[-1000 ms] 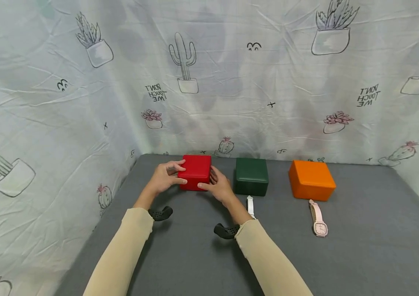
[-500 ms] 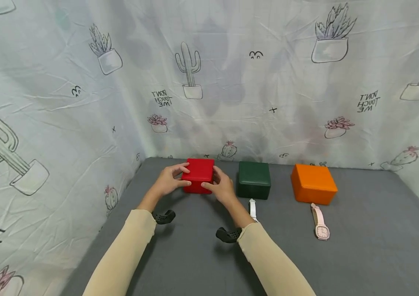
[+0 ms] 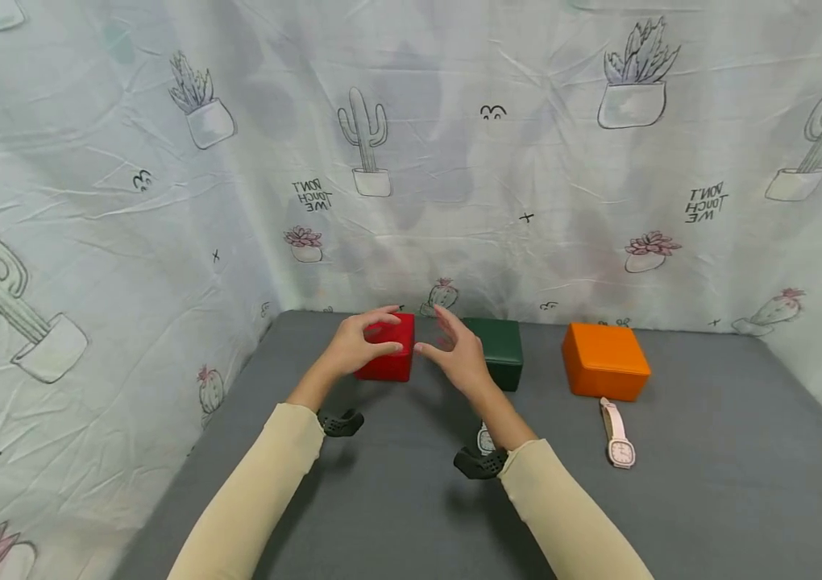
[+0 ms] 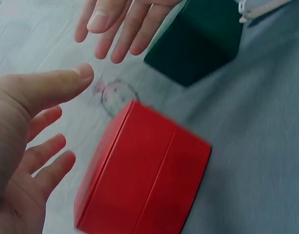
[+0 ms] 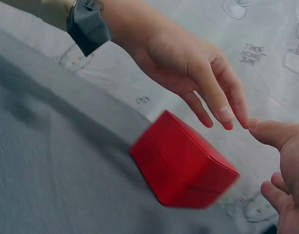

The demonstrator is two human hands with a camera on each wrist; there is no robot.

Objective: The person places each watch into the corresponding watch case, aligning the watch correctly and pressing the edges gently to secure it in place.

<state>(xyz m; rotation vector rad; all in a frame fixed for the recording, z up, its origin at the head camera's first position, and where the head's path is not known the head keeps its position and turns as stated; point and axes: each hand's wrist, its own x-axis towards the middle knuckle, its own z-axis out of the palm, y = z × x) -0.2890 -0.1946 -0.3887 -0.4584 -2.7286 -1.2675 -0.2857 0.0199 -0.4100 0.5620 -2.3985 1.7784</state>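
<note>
A shut red box [image 3: 391, 366] stands on the grey table [image 3: 708, 483] near the back left corner. My left hand [image 3: 356, 342] hovers just above its left side with the fingers spread, holding nothing. To the right of the box my right hand [image 3: 458, 353] is also raised and open, partly in front of a dark green box [image 3: 507, 354]. In the left wrist view the red box [image 4: 144, 180] lies below my left hand [image 4: 27, 131], apart from it. The right wrist view shows the red box [image 5: 183, 165] under both open hands, untouched.
An orange box [image 3: 604, 360] stands right of the green box, with a pink watch [image 3: 616, 437] lying in front of it. A white watch [image 3: 484, 439] is mostly hidden behind my right forearm. Cactus-print cloth walls [image 3: 128, 242] close the left and back sides.
Both hands held the red box at its sides before. They have let go and lifted off it, fingers spread; the box stays on the table.
</note>
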